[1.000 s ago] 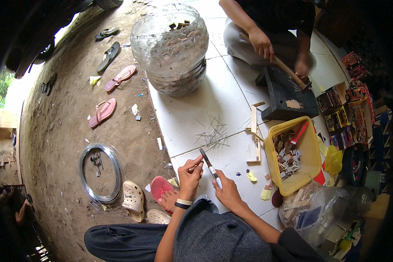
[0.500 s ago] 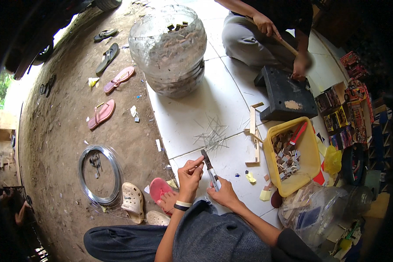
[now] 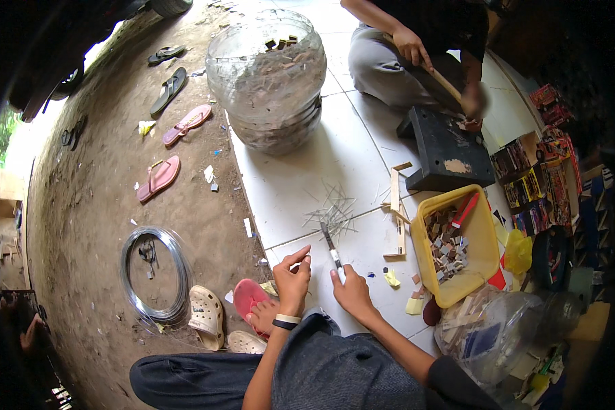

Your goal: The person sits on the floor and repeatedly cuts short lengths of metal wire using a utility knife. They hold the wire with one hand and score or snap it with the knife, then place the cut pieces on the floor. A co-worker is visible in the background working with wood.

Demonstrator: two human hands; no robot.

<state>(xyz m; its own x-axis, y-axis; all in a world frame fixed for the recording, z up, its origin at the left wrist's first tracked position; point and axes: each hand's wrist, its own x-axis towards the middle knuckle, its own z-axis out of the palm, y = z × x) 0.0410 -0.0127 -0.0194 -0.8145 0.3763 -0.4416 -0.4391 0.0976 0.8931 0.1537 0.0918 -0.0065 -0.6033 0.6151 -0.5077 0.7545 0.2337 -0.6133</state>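
Note:
My right hand [image 3: 352, 292] is wrapped round a pair of pliers [image 3: 332, 247] with a dark head and light handles. Their jaws point away from me, over the near edge of a loose pile of short cut wires [image 3: 336, 203] on the white tiles. To the left, my left hand [image 3: 292, 285] is closed in a pinch, index finger reaching forward, a small gap from the pliers. Whatever lies between its fingertips is too thin to make out. A coil of silvery wire [image 3: 131, 273] lies on the dirt at left, loose strands trailing toward my feet.
A yellow basin [image 3: 425, 290] of small wooden pieces stands at right, beside thin wood strips [image 3: 395, 236]. Beyond it, a person [image 3: 383, 58] holds a wooden-handled tool over a black stool [image 3: 444, 160]. A big clear container [image 3: 266, 89] stands ahead; sandals [image 3: 160, 179] lie left.
The pliers have moved away from my left fingertips, slightly forward and right. My left hand has drawn back a little. The other person's tool has shifted downward.

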